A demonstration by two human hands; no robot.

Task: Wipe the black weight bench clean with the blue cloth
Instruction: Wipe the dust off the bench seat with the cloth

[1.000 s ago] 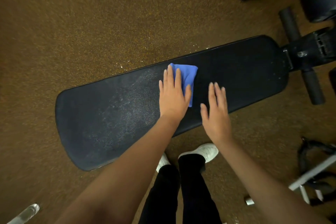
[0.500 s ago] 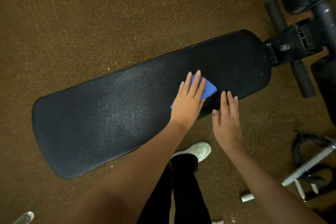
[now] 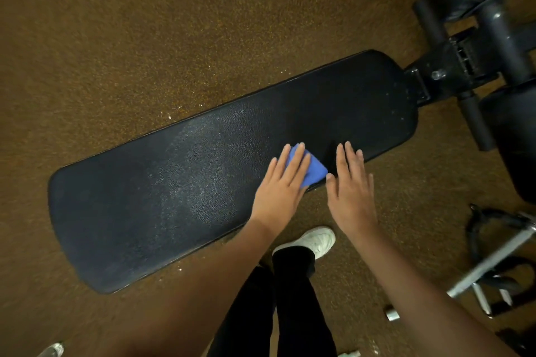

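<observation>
Pressing flat with fingers extended, the left hand [image 3: 280, 188] pinned the blue cloth [image 3: 309, 169] at the bench [image 3: 174, 182] near edge; the right hand [image 3: 352, 191], open and empty, apparently rested just right of it.

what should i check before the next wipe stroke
1. Cloth flat under left hand: ok, fingers spread over it.
2. Cloth fully on the bench: not ok, it sits right at the near edge.
3. Right hand out of the stroke's way: ok if wiping left; not ok rightward, it lies just right of the cloth.
4. Area left to wipe: not ok, a hazy patch shows mid-bench.
5. Cloth damp enough: cannot tell.
6. Feet clear of the bench: ok, shoe is on the floor beside it.
</observation>
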